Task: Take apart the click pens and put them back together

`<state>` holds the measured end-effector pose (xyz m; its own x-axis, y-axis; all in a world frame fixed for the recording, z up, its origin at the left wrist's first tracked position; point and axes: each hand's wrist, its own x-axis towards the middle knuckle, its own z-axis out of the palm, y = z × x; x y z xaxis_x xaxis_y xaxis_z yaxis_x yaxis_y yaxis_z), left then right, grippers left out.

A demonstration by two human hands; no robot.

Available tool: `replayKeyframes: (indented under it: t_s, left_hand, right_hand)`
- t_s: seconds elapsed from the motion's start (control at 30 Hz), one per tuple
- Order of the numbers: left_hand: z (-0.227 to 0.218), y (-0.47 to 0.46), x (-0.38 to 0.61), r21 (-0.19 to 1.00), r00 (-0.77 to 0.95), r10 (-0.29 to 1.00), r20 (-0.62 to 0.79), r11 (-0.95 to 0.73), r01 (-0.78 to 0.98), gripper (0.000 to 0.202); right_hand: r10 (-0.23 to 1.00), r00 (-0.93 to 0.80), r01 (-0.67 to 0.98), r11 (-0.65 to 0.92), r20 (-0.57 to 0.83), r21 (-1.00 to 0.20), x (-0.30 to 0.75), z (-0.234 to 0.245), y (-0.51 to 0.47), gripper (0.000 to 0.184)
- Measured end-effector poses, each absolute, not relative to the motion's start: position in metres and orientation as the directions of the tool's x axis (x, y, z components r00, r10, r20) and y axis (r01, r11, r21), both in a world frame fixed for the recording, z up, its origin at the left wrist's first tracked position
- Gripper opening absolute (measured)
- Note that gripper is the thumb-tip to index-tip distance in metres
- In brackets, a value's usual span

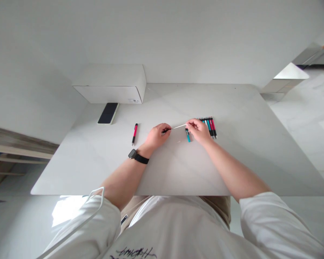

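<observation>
My left hand (pixel 157 136) is closed around a black pen part (pixel 166 131), probably the grip end. From it a thin white pen refill (pixel 179 126) runs right, its far end pinched between the fingertips of my right hand (pixel 199 131). Just under the right fingers, a teal pen barrel (pixel 188 136) lies on the table. A row of several pens (pixel 212 128), with teal, red and black parts, rests beside the right hand, which partly hides it. To the left of my left hand lies one red and black pen (pixel 135 134).
The pale table (pixel 162 172) has a white box (pixel 110 94) at its back left. In front of the box lies a phone (pixel 108 113). A wall (pixel 191 43) rises behind the table. A white cable (pixel 98 205) hangs by my left sleeve.
</observation>
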<state>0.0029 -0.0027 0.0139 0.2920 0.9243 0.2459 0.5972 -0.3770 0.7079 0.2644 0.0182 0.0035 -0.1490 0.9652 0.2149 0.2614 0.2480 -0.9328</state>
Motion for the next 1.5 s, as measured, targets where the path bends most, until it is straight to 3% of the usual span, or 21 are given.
replayKeyframes:
  t_s: [0.47,0.73,0.87,1.0,1.17,1.3,1.5]
  left_hand:
    - [0.015,-0.002,0.002,0.69,0.25,0.927,0.278,-0.374,0.62,0.015]
    - [0.012,0.005,-0.005,0.764,-0.043,0.957,0.287,-0.202,0.613,0.017]
    - [0.011,0.01,-0.009,0.795,-0.123,0.965,0.23,-0.114,0.596,0.017]
    - [0.012,0.01,-0.008,0.808,-0.103,0.969,0.226,-0.127,0.576,0.017]
    - [0.012,0.008,-0.006,0.804,-0.062,0.971,0.233,-0.156,0.574,0.018]
    - [0.012,0.009,-0.008,0.8,-0.046,0.97,0.239,-0.169,0.575,0.02]
    - [0.011,0.01,-0.007,0.801,-0.046,0.972,0.231,-0.163,0.576,0.02]
  right_hand:
    - [0.987,-0.03,0.101,0.16,0.158,-0.982,0.266,0.002,0.023,0.04]
    - [0.984,-0.074,0.111,0.172,0.164,-0.979,0.267,0.016,0.022,0.045]
    - [0.977,-0.176,0.248,0.161,0.119,-0.955,0.266,0.027,0.026,0.042]
    - [0.922,-0.371,0.516,0.107,-0.109,-0.85,0.251,0.033,0.037,0.036]
    - [0.876,-0.424,0.796,0.239,-0.231,-0.557,0.216,0.033,0.062,0.025]
    - [0.864,-0.42,0.867,0.291,-0.279,-0.404,0.197,0.029,0.083,0.022]
    - [0.87,-0.407,0.871,0.278,-0.278,-0.405,0.194,0.025,0.091,0.028]
